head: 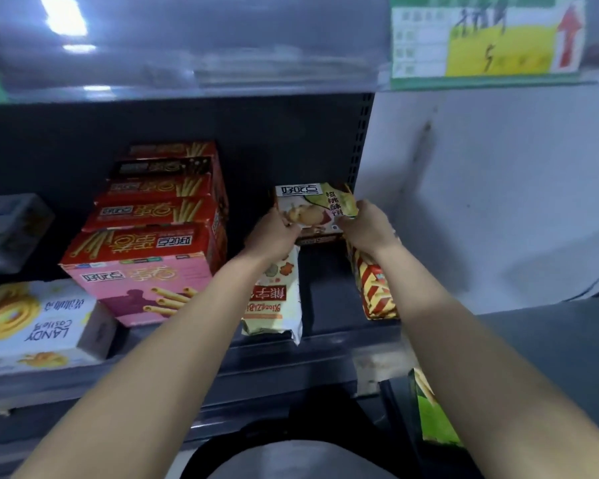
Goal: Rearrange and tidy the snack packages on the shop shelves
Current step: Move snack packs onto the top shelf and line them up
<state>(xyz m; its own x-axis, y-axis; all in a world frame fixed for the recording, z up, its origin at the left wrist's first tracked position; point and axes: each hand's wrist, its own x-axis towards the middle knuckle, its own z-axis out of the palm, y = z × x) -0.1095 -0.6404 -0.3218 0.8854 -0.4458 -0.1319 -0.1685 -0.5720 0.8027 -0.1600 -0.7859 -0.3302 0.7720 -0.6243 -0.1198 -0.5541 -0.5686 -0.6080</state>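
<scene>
Biscuit packet (pixel 313 205) gripped between both hands (pixel 365 229).

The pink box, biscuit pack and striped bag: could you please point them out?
pink box (pixel 135 288), head view, pink front face
biscuit pack (pixel 314 205), head view, printed front
striped bag (pixel 376 295), head view, striped side

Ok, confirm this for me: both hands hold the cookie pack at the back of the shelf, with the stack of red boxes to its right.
Wrong on one point. In the head view the left hand and right hand do grip the cookie pack at the back of the shelf, but the stack of red boxes is to its left.
</scene>
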